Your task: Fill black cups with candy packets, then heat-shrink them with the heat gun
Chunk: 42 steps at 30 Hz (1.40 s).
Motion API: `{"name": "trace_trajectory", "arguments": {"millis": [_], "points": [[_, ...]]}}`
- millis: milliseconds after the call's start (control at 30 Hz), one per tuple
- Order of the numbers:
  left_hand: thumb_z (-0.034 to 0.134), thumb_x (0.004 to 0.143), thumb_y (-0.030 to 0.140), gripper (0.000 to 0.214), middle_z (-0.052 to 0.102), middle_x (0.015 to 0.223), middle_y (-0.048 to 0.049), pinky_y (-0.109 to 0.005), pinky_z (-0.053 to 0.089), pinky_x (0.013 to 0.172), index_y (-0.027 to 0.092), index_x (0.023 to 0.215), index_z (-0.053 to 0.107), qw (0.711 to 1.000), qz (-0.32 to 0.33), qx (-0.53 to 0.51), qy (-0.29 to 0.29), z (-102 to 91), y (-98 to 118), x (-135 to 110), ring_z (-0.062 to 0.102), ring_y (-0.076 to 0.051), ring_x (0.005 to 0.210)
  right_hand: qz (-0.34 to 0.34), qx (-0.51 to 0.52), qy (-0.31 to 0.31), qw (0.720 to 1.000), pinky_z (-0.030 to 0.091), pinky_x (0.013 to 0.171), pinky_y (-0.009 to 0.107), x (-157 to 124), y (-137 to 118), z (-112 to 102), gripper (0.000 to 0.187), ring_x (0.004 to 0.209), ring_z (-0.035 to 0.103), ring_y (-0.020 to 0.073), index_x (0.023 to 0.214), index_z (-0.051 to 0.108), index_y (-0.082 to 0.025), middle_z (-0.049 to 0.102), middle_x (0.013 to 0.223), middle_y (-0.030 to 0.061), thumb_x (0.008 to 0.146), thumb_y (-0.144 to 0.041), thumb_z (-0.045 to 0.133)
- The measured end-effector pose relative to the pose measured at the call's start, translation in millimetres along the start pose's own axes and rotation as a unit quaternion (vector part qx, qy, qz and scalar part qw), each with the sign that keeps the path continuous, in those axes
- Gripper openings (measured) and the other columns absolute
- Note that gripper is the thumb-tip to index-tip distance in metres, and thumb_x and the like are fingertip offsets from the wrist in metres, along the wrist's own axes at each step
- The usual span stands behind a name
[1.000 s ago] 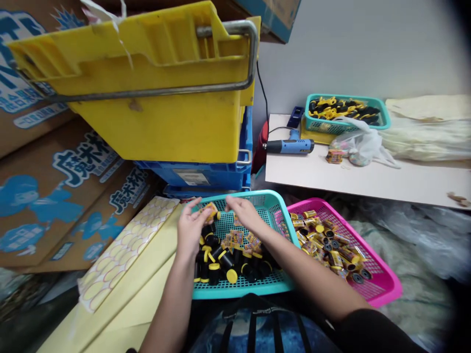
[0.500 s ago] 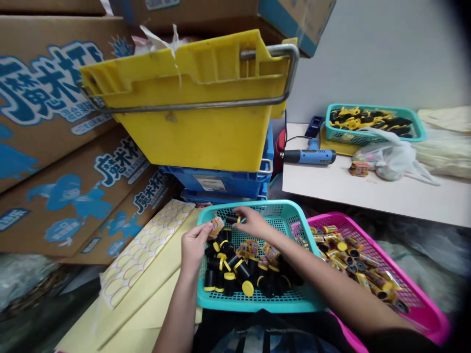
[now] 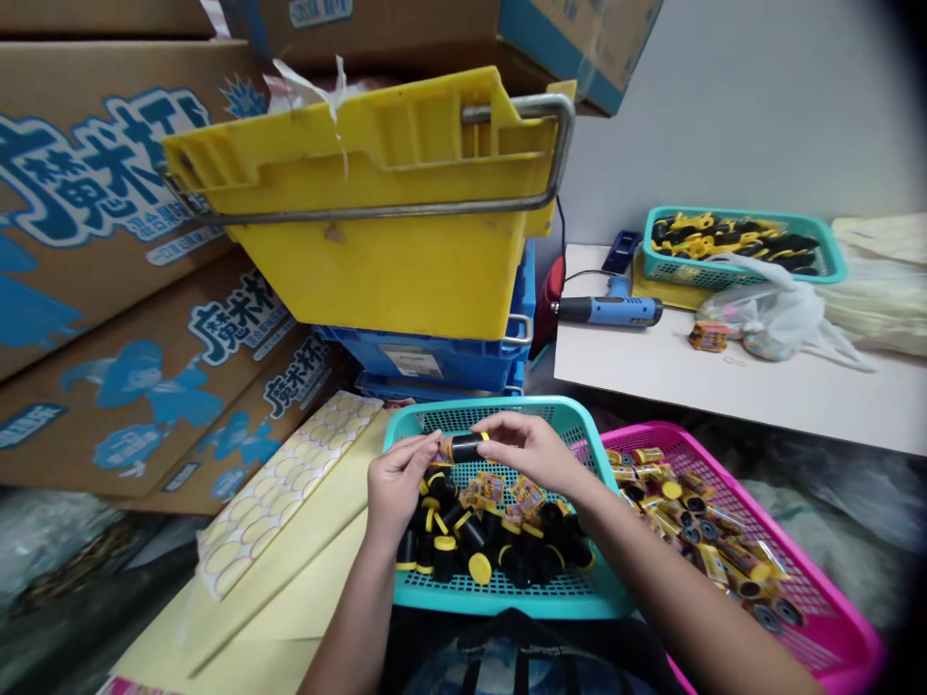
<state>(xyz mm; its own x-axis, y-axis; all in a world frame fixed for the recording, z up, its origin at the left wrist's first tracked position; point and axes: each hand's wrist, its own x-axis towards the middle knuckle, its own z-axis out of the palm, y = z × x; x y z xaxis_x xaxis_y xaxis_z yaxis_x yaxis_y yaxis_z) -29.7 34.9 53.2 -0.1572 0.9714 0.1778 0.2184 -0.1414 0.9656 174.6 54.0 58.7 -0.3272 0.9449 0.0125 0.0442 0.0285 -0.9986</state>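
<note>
Above the turquoise basket (image 3: 507,603), my right hand (image 3: 536,454) grips a small black cylinder with a yellow cap (image 3: 467,447) lying sideways. My left hand (image 3: 398,481) is closed in a pinch at the cylinder's far left end, on a small printed sleeve (image 3: 444,448) that is mostly covered by the fingers. Whether the cylinder's tip is inside the sleeve, I cannot tell. Below both hands the basket holds several more black cylinders (image 3: 474,529) with yellow caps. Orange printed sleeves (image 3: 489,488) lie flat on top of them.
To the right, a pink basket (image 3: 818,598) holds several wrapped cylinders (image 3: 745,558). A yellow crate (image 3: 377,270) on blue crates (image 3: 449,359) stands ahead, cartons (image 3: 94,183) at left. A heat gun (image 3: 612,310) and another turquoise basket (image 3: 745,275) are on the white table (image 3: 623,372).
My right hand has lifted the black cylinder out of the basket's far side and turned it level. The cylinder's left end now meets the printed sleeve at my left hand's fingertips.
</note>
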Motion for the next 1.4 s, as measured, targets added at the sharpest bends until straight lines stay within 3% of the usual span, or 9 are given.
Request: {"name": "trace_trajectory", "arguments": {"millis": [100,267,400,500,600,967,1133,1267,1400], "points": [[0.070,0.073,0.036,0.019,0.076,0.090,-0.0064,-0.036,0.055,0.085,0.022,0.084,0.077,1.000,-0.003,-0.003,-0.017,2.9,4.0,-0.5,0.069,-0.023,0.088,-0.008,-0.025,0.005,1.000,0.047,0.066,0.028,-3.0,1.2,-1.3,0.034,0.069,0.059,0.0141,0.096,0.066,-0.016,0.065,0.078,0.0030,0.074,-0.043,0.070],[0.081,0.060,0.034,0.032,0.075,0.088,-0.0066,-0.032,0.058,0.074,0.020,0.089,0.076,0.990,-0.081,-0.083,-0.078,11.9,13.0,-3.7,0.070,-0.021,0.079,-0.058,0.030,0.033,0.997,0.050,0.075,0.030,-7.8,7.8,11.8,0.038,0.075,0.061,0.0147,0.099,0.064,-0.018,0.066,0.086,0.0033,0.068,-0.035,0.077],[0.083,0.057,0.029,0.032,0.074,0.091,-0.0070,-0.031,0.056,0.080,0.018,0.086,0.075,0.982,-0.093,-0.128,-0.101,16.2,20.1,-10.7,0.069,-0.021,0.086,-0.103,0.126,0.052,0.985,0.048,0.086,0.031,-13.0,15.5,22.4,0.030,0.100,0.058,0.0177,0.092,0.066,-0.020,0.061,0.110,0.0063,0.071,-0.040,0.076],[0.082,0.061,0.028,0.033,0.074,0.093,-0.0071,-0.029,0.056,0.077,0.018,0.090,0.073,0.973,-0.104,-0.163,-0.130,18.8,24.4,-16.2,0.068,-0.020,0.085,-0.033,0.261,-0.003,0.965,0.046,0.088,0.032,-16.6,18.3,27.0,0.041,0.103,0.057,0.0176,0.112,0.061,-0.024,0.055,0.122,0.0069,0.080,-0.050,0.066],[0.082,0.060,0.024,0.029,0.074,0.089,-0.0051,-0.025,0.055,0.074,0.018,0.087,0.073,0.974,-0.096,-0.159,-0.127,22.7,29.1,-19.3,0.068,-0.017,0.081,0.026,0.354,-0.051,0.933,0.047,0.083,0.031,-18.0,19.6,31.5,0.048,0.089,0.060,0.0156,0.112,0.061,-0.021,0.063,0.105,0.0062,0.077,-0.055,0.067],[0.082,0.061,0.021,0.026,0.072,0.089,-0.0020,-0.020,0.053,0.074,0.019,0.085,0.072,0.970,-0.102,-0.187,-0.115,41.6,28.9,-29.5,0.065,-0.012,0.080,-0.048,0.239,0.012,0.970,0.045,0.084,0.030,-23.1,22.8,19.8,0.042,0.090,0.058,0.0161,0.098,0.062,-0.019,0.063,0.095,0.0035,0.076,-0.054,0.068],[0.082,0.063,0.025,0.027,0.071,0.089,-0.0016,-0.022,0.055,0.069,0.021,0.087,0.070,0.946,-0.122,-0.264,-0.143,54.6,36.3,-32.9,0.066,-0.013,0.076,-0.038,0.348,-0.023,0.937,0.047,0.074,0.029,-35.6,19.9,14.3,0.057,0.085,0.058,0.0163,0.107,0.058,-0.019,0.060,0.097,0.0060,0.080,-0.069,0.051],[0.083,0.062,0.023,0.029,0.072,0.094,-0.0026,-0.025,0.053,0.079,0.021,0.088,0.070,0.946,-0.111,-0.245,-0.180,65.3,37.7,-34.9,0.066,-0.015,0.086,-0.055,0.329,-0.031,0.942,0.047,0.079,0.026,-47.2,14.9,-1.7,0.046,0.090,0.058,0.0144,0.104,0.058,-0.019,0.060,0.098,0.0035,0.074,-0.049,0.073],[0.081,0.065,0.025,0.028,0.072,0.093,-0.0019,-0.023,0.054,0.075,0.022,0.089,0.069,0.958,-0.094,-0.194,-0.189,77.3,38.3,-38.7,0.066,-0.014,0.084,-0.068,0.280,-0.017,0.957,0.047,0.084,0.030,-57.8,16.4,-20.5,0.044,0.094,0.057,0.0157,0.106,0.057,-0.019,0.060,0.099,0.0038,0.077,-0.050,0.069]]}}
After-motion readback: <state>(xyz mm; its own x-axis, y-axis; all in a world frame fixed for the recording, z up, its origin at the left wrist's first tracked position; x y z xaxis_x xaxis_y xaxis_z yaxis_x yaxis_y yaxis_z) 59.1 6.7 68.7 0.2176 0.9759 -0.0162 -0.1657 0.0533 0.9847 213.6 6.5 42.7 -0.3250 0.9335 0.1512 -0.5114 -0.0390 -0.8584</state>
